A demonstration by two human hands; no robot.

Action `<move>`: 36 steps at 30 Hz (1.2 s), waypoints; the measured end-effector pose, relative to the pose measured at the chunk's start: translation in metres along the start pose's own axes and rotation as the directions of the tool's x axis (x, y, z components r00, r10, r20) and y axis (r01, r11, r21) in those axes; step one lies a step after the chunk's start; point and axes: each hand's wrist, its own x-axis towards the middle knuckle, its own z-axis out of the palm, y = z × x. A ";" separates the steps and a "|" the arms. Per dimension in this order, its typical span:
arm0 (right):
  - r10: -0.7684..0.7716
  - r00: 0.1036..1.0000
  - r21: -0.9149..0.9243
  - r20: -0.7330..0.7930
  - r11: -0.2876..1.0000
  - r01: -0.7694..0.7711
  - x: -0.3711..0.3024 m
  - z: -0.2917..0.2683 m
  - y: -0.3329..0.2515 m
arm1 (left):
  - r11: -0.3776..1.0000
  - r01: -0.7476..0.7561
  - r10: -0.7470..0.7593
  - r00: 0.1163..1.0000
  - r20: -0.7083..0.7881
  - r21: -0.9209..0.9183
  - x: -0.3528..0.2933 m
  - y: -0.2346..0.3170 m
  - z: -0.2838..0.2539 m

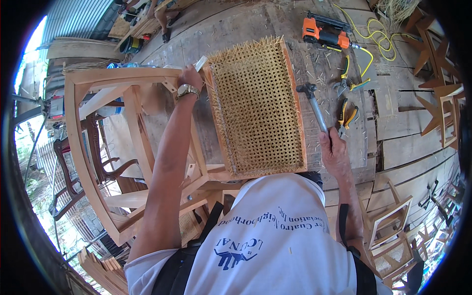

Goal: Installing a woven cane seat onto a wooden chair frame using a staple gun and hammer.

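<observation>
In front of me lies a wooden frame with a woven cane panel (260, 105), loose strand ends bristling along its far and left edges. My left hand (191, 77), with a watch at the wrist, is closed at the panel's far left corner. A small whitish flat piece (200, 63) sticks out from its fingers; its exact kind is unclear. To the right of the panel, my right hand (334, 151) grips the handle of a hammer (314, 105). The hammer's dark head points away from me, beside the panel's right edge and apart from the cane.
An unfinished wooden chair frame (76, 132) stands at left under my left arm. Beyond the hammer lie an orange nail gun (324, 35) with a yellow hose (381, 42), cutting pliers (344, 83) and yellow-handled pliers (348, 115). Cane scraps litter the worktable (314, 64). Chair parts (391, 221) stand at right.
</observation>
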 end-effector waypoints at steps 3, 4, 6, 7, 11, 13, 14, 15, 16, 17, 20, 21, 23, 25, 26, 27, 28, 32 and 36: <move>-0.024 1.000 -0.013 0.003 1.000 0.024 0.007 -0.004 -0.002 | 0.993 0.016 -0.025 0.997 -0.074 -0.118 -0.012 -0.005 -0.003; -0.045 0.999 -0.022 -0.016 0.999 0.044 0.010 -0.007 -0.004 | 0.979 0.028 -0.055 0.991 -0.126 -0.202 -0.018 -0.001 -0.013; -0.070 0.997 -0.031 -0.028 0.997 0.069 0.015 -0.008 -0.006 | 0.967 0.100 -0.126 0.987 -0.099 -0.234 -0.030 0.001 -0.029; -0.079 0.996 -0.031 -0.033 0.997 0.077 0.016 -0.008 -0.009 | 0.963 0.137 -0.167 0.980 -0.113 -0.234 -0.035 -0.008 -0.028; -0.093 0.995 -0.037 -0.034 0.995 0.092 0.023 -0.005 -0.008 | 0.850 0.177 -0.188 0.982 0.028 -0.496 -0.057 -0.032 -0.057; -0.116 0.993 -0.051 -0.027 0.992 0.114 0.025 0.000 -0.008 | 0.733 0.122 -0.157 0.988 0.009 -0.669 -0.064 -0.051 -0.055; -0.131 0.991 -0.068 -0.033 0.989 0.128 0.025 0.001 -0.008 | 0.643 0.075 -0.103 0.995 0.011 -0.762 -0.068 -0.053 -0.066; -0.122 0.992 -0.070 -0.038 0.990 0.119 0.024 0.001 -0.006 | 0.567 0.066 -0.066 0.997 0.035 -0.821 -0.077 -0.034 -0.094; -0.142 0.990 -0.054 -0.023 0.989 0.140 0.024 0.003 -0.008 | 0.569 0.068 -0.070 0.997 0.034 -0.819 -0.086 -0.028 -0.109; -0.161 0.987 -0.040 -0.012 0.986 0.160 0.024 0.005 -0.010 | 0.384 0.029 -0.001 1.000 0.030 -0.923 -0.090 -0.022 -0.118; -0.151 0.988 -0.044 0.025 0.987 0.152 0.018 0.008 -0.012 | 0.190 -0.029 0.120 0.993 -0.007 -0.981 -0.094 -0.014 -0.129; -0.151 0.988 -0.043 0.022 0.987 0.152 0.017 0.010 -0.011 | 0.201 -0.057 0.174 0.985 -0.022 -0.978 -0.094 -0.012 -0.130; -0.111 0.992 -0.018 0.051 0.994 0.112 0.012 0.013 -0.011 | 0.215 -0.082 0.195 0.980 -0.040 -0.973 -0.090 -0.013 -0.118; -0.105 0.993 -0.002 0.051 0.994 0.106 0.007 0.012 -0.013 | 0.228 -0.107 0.220 0.974 -0.056 -0.968 -0.090 -0.010 -0.111; -0.100 0.994 0.012 0.053 0.995 0.099 0.005 0.012 -0.014 | 0.164 -0.094 0.208 0.976 -0.059 -0.982 -0.091 -0.006 -0.108; -0.097 0.994 0.013 0.050 0.995 0.097 0.004 0.011 -0.012 | 0.099 -0.081 0.196 0.979 -0.061 -0.992 -0.092 -0.002 -0.106; -0.095 0.994 0.008 0.046 0.995 0.095 0.002 0.012 -0.011 | 0.098 -0.082 0.200 0.978 -0.061 -0.992 -0.092 0.001 -0.106; -0.070 0.997 -0.018 0.035 0.997 0.071 -0.002 0.011 -0.004 | 0.009 -0.010 0.208 0.978 -0.008 -1.000 -0.094 0.002 -0.093; -0.079 0.997 -0.005 0.012 0.997 0.079 -0.001 0.010 -0.003 | 0.174 -0.091 0.238 0.970 -0.048 -0.981 -0.092 0.001 -0.084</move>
